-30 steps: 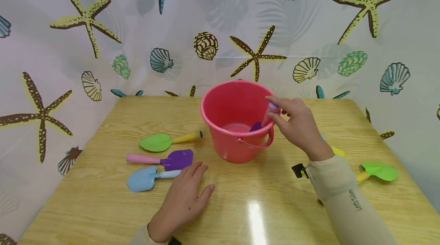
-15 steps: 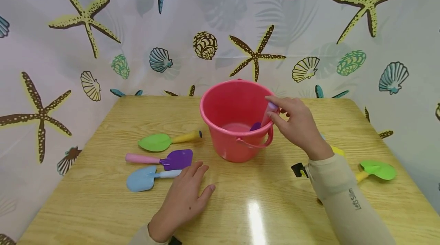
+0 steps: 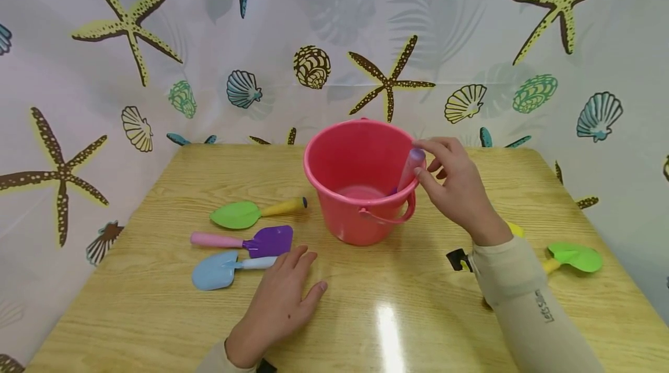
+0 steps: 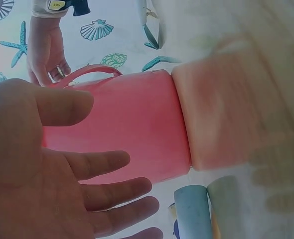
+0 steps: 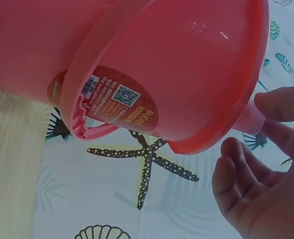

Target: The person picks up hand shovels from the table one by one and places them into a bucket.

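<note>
A pink bucket [image 3: 347,219] stands upright on the wooden table. Inside it a toy shovel leans on the right rim, its pink handle [image 3: 410,171] ending in a purple cap and a bit of purple blade showing below. Beside that handle, at the rim, is my right hand [image 3: 455,187], with thumb and fingers spread apart; light contact cannot be ruled out. My left hand [image 3: 284,300] lies on the table, fingers extended, near the pale handle of a light blue shovel [image 3: 215,271]. In the left wrist view its fingers hold nothing.
Left of the bucket lie a green shovel [image 3: 237,215] with a yellow handle and a purple shovel [image 3: 270,241] with a pink handle. At the right lies another green shovel [image 3: 577,257]; a yellow piece [image 3: 515,230] shows behind my sleeve. A patterned curtain [image 3: 334,24] hangs behind.
My right fingers have loosened from the shovel handle and shifted slightly up and right. The handle now rests against the bucket's rim. The left hand has stayed still.
</note>
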The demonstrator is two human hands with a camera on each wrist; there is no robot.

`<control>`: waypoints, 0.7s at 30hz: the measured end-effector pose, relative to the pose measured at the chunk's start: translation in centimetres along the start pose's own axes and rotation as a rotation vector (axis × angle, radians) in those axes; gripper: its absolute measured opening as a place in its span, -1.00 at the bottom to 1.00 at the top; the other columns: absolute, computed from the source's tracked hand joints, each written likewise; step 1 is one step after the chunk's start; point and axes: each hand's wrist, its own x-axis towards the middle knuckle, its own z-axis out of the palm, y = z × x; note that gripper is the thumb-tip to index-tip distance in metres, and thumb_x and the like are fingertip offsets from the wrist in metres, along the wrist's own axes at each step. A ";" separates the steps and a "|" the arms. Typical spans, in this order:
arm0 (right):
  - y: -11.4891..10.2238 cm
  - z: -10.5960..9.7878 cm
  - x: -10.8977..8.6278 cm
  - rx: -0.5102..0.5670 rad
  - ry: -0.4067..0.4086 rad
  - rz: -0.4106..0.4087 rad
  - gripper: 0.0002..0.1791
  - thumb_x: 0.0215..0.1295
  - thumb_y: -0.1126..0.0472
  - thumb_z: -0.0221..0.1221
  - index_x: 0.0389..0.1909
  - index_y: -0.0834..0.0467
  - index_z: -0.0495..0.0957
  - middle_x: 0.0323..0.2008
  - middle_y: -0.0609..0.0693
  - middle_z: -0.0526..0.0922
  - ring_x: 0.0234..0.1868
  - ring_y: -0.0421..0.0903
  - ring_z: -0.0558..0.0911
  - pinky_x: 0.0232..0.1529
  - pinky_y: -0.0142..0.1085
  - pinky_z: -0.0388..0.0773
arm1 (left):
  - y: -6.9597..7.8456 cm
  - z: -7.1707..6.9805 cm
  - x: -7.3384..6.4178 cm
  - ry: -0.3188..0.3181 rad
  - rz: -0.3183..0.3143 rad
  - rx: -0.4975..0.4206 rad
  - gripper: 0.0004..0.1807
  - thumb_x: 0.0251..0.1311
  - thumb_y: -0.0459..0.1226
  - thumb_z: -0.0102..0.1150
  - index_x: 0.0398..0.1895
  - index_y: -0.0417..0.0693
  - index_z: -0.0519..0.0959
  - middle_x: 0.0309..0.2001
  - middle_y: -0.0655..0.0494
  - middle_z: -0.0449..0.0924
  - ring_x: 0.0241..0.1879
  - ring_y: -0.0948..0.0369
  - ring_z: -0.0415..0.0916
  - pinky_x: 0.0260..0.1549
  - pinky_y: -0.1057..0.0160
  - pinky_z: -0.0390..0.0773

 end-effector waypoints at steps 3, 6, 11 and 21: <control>-0.1 -0.1 0.0 -0.003 0.016 0.005 -0.50 0.24 0.35 0.26 0.23 0.20 0.50 0.13 0.22 0.48 -0.22 -0.03 0.53 -0.26 -0.25 0.55 | 0.0 -0.1 0.0 -0.003 -0.008 0.001 -0.44 0.32 -0.04 0.16 0.27 -0.18 0.46 0.35 -0.19 0.41 0.33 -0.12 0.36 0.32 -0.12 0.39; -0.1 -0.3 -0.1 -0.001 0.026 0.012 -0.48 0.23 0.34 0.27 0.24 0.20 0.48 0.16 0.21 0.47 -0.22 -0.04 0.53 -0.26 -0.31 0.53 | 0.1 -0.1 0.0 -0.001 -0.012 0.002 -0.44 0.32 -0.04 0.16 0.28 -0.17 0.46 0.35 -0.18 0.40 0.34 -0.12 0.36 0.32 -0.12 0.39; -0.1 -0.6 -0.3 0.001 0.031 0.021 -0.48 0.25 0.32 0.27 0.24 0.20 0.47 0.18 0.20 0.47 -0.22 -0.05 0.53 -0.26 -0.45 0.47 | 0.1 -0.1 -0.1 0.015 -0.001 0.004 -0.44 0.32 -0.04 0.17 0.27 -0.17 0.47 0.34 -0.17 0.42 0.32 -0.11 0.38 0.32 -0.11 0.40; 0.2 -1.4 -0.9 0.020 0.102 -0.034 -0.53 0.23 0.39 0.26 0.19 0.19 0.52 0.16 0.15 0.52 -0.30 -0.12 0.57 -0.24 -0.67 0.42 | 0.3 -0.2 -0.2 0.092 0.015 -0.024 -0.43 0.32 -0.06 0.17 0.30 -0.17 0.45 0.33 -0.09 0.45 0.33 -0.06 0.39 0.29 -0.10 0.44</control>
